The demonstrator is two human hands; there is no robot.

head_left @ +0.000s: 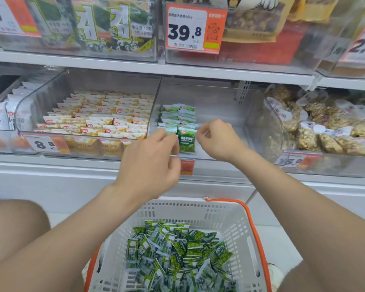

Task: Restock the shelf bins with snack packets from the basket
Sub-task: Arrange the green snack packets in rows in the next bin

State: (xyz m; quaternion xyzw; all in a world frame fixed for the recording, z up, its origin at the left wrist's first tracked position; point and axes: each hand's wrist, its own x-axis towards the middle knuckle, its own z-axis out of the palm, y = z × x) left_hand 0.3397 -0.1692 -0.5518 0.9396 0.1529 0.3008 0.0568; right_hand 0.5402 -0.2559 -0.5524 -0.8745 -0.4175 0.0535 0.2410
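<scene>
Early in the restock. Left hand (154, 157) and right hand (217, 140), fingers curled, pinch one green packet (187, 141) upright by its edges at the front of the middle bin (219, 123). Short stack (177, 114) sits behind it. The bin is mostly bare, and the basket (236, 228) holds a big pile (177, 256).

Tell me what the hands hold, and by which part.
One green packet, upright in the middle bin: the left hand pinches its left edge, the right hand its top right corner.
</scene>
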